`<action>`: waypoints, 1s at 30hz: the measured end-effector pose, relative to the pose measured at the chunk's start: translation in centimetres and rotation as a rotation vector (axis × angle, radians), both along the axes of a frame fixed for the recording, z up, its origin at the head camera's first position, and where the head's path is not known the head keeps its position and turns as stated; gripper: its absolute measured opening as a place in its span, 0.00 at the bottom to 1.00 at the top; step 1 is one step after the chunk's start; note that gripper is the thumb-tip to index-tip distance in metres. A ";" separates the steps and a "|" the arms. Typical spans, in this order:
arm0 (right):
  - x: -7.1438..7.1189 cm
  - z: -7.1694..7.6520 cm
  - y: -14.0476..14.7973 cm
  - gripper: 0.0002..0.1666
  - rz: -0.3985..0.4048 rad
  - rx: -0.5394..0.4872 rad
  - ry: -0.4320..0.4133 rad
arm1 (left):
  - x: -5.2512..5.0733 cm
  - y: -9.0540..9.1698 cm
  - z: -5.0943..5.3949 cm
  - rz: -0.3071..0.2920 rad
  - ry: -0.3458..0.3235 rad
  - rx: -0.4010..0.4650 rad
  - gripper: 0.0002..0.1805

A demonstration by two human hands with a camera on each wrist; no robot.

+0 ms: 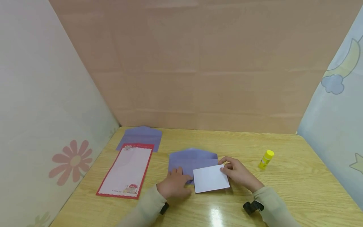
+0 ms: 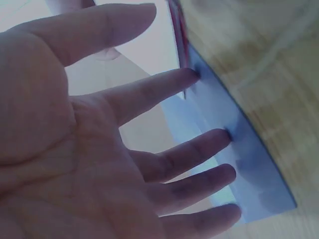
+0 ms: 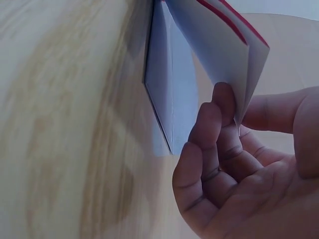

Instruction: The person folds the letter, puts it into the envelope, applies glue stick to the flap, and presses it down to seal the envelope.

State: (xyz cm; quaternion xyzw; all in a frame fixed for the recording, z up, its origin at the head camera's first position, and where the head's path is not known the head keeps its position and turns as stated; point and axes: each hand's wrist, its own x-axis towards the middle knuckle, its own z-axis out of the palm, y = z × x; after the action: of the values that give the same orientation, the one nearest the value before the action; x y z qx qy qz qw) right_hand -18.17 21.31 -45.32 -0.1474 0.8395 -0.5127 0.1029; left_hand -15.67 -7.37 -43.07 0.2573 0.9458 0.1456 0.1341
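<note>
My right hand (image 1: 238,172) pinches the right edge of a folded sheet of letter paper (image 1: 211,178) between thumb and fingers. The sheet shows its white side up; red edging appears inside its folds in the right wrist view, where layers of the folded sheet (image 3: 214,45) stand apart. It overlaps the lower right of a purple envelope (image 1: 193,155), whose flap lies open toward the back. My left hand (image 1: 175,183) is spread over the envelope's lower left, fingers extended. In the left wrist view its fingertips (image 2: 222,137) touch the envelope (image 2: 254,174).
To the left lies a red-bordered letter sheet (image 1: 126,171), overlapping a second purple envelope (image 1: 141,135) behind it. A yellow glue stick (image 1: 266,160) stands right of my right hand on the wooden table (image 1: 297,183). Papered walls (image 1: 198,78) enclose the table's back and sides.
</note>
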 end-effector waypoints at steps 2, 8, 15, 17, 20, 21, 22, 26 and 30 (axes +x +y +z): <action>0.0 -0.1 0.0 0.12 0.002 0.003 0.001 | -0.3 -0.3 0.0 -0.007 -0.007 0.045 0.24; -0.1 -0.2 0.1 0.13 0.011 -0.007 -0.014 | -2.5 -1.3 -0.6 0.055 0.087 0.184 0.38; -0.1 -0.2 0.2 0.13 0.022 0.013 0.014 | -4.4 -1.8 -1.4 0.104 0.122 0.088 0.52; -0.2 -0.4 0.2 0.13 0.025 0.015 0.010 | -4.6 -1.9 -1.6 0.109 0.112 0.080 0.54; -0.3 -0.5 0.2 0.13 0.029 0.019 0.007 | -4.7 -1.9 -1.8 0.110 0.112 0.072 0.53; -0.3 -0.6 0.2 0.13 0.026 0.022 0.009 | -4.7 -1.9 -1.9 0.111 0.111 0.073 0.52; -0.3 -0.6 0.2 0.13 0.022 0.031 0.013 | -4.7 -1.9 -1.9 0.113 0.108 0.075 0.52; -0.3 -0.6 0.1 0.11 -0.003 0.054 0.040 | -4.8 -1.9 -2.0 0.124 0.092 0.087 0.50; -0.4 -0.6 0.0 0.12 -0.005 0.068 0.050 | -4.8 -1.9 -2.1 0.133 0.091 0.092 0.51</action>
State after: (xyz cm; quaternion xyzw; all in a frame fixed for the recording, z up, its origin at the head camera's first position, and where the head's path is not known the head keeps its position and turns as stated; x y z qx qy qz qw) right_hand -18.52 21.28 -45.93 -0.1542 0.8591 -0.4804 0.0856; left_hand -20.50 -9.28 -45.14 0.2063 0.9582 0.1857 0.0693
